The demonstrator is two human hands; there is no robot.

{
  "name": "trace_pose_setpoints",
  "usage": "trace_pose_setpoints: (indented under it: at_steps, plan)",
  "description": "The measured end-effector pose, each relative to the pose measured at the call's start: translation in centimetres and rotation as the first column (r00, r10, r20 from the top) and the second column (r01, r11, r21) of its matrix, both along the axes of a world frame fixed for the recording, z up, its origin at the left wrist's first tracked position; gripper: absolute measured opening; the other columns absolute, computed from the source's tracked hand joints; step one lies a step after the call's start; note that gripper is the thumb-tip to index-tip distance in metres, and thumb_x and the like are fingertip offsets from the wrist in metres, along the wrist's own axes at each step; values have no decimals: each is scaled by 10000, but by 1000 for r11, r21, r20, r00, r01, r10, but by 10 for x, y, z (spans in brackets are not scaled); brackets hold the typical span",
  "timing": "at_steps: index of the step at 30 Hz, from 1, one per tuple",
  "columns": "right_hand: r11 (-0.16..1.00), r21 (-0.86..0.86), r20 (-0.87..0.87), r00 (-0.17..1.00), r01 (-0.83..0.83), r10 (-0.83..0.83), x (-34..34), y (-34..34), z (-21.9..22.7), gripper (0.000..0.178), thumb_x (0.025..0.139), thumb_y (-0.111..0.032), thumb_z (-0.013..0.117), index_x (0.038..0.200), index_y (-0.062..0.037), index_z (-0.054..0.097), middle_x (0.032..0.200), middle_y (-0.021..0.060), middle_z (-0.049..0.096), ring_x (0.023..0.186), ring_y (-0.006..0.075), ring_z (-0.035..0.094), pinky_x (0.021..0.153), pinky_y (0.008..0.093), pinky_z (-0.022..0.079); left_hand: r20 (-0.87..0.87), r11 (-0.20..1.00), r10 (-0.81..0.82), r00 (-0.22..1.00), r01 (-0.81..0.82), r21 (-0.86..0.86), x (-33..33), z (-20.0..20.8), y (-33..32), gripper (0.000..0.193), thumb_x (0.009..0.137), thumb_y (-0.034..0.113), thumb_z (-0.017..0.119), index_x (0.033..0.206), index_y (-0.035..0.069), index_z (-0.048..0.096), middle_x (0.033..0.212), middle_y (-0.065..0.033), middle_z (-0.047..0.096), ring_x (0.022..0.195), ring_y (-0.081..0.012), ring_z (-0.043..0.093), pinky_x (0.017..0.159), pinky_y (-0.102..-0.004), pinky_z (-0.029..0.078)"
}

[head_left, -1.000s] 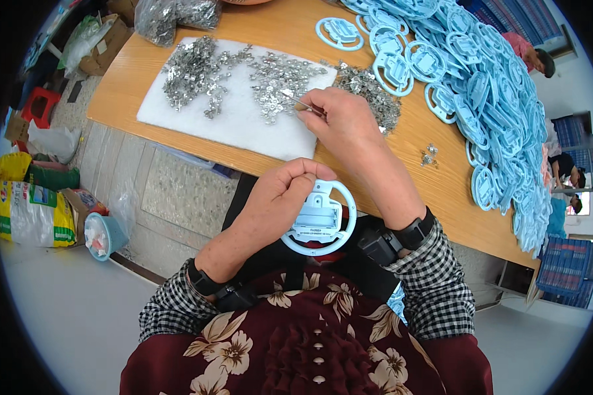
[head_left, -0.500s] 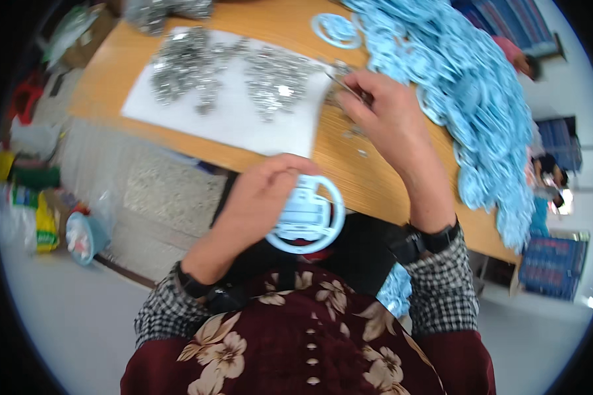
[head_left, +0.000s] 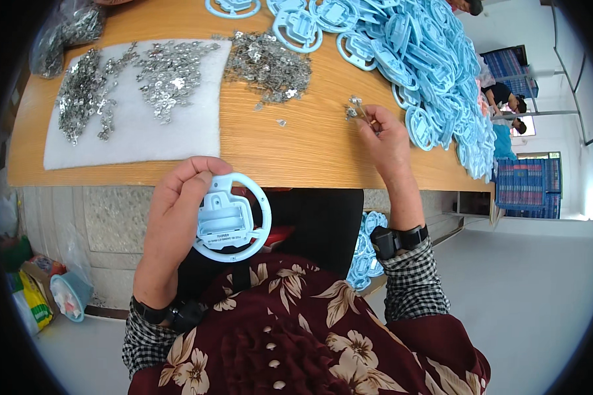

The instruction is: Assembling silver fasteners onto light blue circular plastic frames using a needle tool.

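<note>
My left hand [head_left: 181, 204] pinches the upper left rim of a light blue plastic ring part [head_left: 229, 220] with a moulded box shape in its middle. This part is held past the table's near edge, above my lap. Over the right of the table, my right hand [head_left: 383, 135] is closed on a thin metal tool, apparently tweezers [head_left: 362, 114], mostly hidden by the fingers. Small silvery metal pieces [head_left: 353, 105] show at its tip; whether they are gripped or lie on the wood I cannot tell. Left of that hand lies a loose heap of metal pieces [head_left: 270, 69].
A white pad [head_left: 145, 141] bearing more metal pieces covers the table's left. A large pile of blue ring parts [head_left: 408, 59] fills the far right. Bags of metal pieces [head_left: 66, 39] stand at the far left. A blue bin [head_left: 72, 296] is on the floor.
My right hand has drawn back from the metal heap by the pad, to bare wood on its right. My left hand keeps the blue ring part. The whole view has shifted.
</note>
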State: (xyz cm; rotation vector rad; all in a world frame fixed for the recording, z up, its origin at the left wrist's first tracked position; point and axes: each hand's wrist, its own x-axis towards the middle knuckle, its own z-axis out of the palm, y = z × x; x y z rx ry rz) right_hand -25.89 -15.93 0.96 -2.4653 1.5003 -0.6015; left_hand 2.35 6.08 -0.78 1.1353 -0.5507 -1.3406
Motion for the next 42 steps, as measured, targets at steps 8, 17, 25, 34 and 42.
trace_pose_setpoints:
  at_steps: [8,17,25,34,42]
  plan:
    - [967,250,-15,999,-44,50,16,13,16,279,905,-229,632,1128,-81,709,1071,155,705,1022,342,658,901,425,508,22,999,-27,999,27,21,-19,4,-3,208,998,101,465,1057,17,647,904,-30,688,777,-60,622,710,-214,505]
    - [990,73,117,985,119,-127,-37,-10,-10,207,911,-79,714,1106,-10,708,801,-50,608,688,25,488,636,205,434,72,993,-112,991,110,31,-31,14,-16,210,992,96,461,1049,22,649,920,-25,678,785,-61,619,719,-214,503]
    - [983,125,131,980,135,-151,-26,-21,-9,281,881,-241,684,1105,-72,704,994,168,723,938,325,693,820,413,531,117,986,-165,979,162,35,-41,18,-25,223,1006,97,454,1079,12,647,920,-39,700,797,-68,639,727,-220,517]
    - [932,361,332,934,5,-134,-5,10,11,152,908,-137,743,887,-15,654,721,-70,559,661,24,467,570,209,370,280,962,-261,924,273,-3,-58,23,-41,208,1025,155,519,1119,17,644,939,1,665,843,-49,604,755,-215,492]
    - [864,395,622,783,-312,-2,20,79,32,176,895,-154,739,892,4,661,690,5,603,623,75,508,564,255,423,475,934,-310,824,356,-7,-83,30,-65,213,1034,220,567,1082,25,634,908,24,634,845,-36,554,753,-223,468]
